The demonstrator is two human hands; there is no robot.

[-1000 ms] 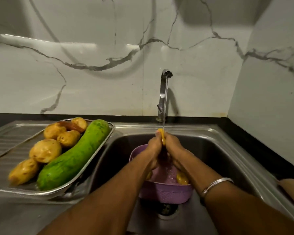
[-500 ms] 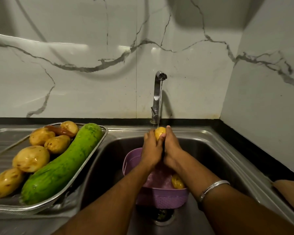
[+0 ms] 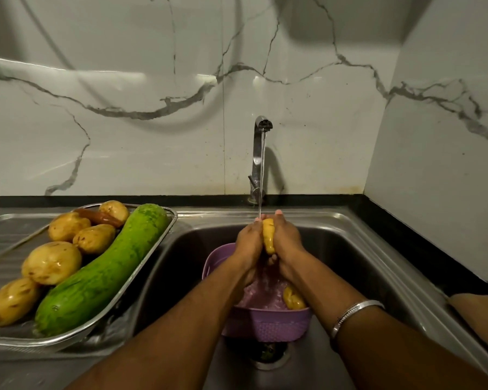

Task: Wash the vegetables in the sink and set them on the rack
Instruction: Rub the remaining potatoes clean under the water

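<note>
Both hands hold one yellow potato [image 3: 268, 238] under the running tap [image 3: 261, 153], above the steel sink [image 3: 358, 249]. My left hand [image 3: 248, 243] grips its left side and my right hand [image 3: 286, 242] grips its right side. Below them a purple basket [image 3: 268, 322] stands in the sink with another potato [image 3: 293, 298] inside. On the left, a steel rack tray [image 3: 141, 277] carries several wet potatoes [image 3: 51, 261], a long green gourd [image 3: 107, 267] and a brownish vegetable [image 3: 96, 216].
The drain [image 3: 268, 357] lies under the basket. A ribbed draining board [image 3: 0, 237] runs left of the sink. A black counter strip [image 3: 406, 232] and marble walls close in the back and right. A brown object [image 3: 479, 308] rests at the right edge.
The potato has turned between my hands and shows more of its length under the water. My view shifted slightly; the rack's contents stayed put.
</note>
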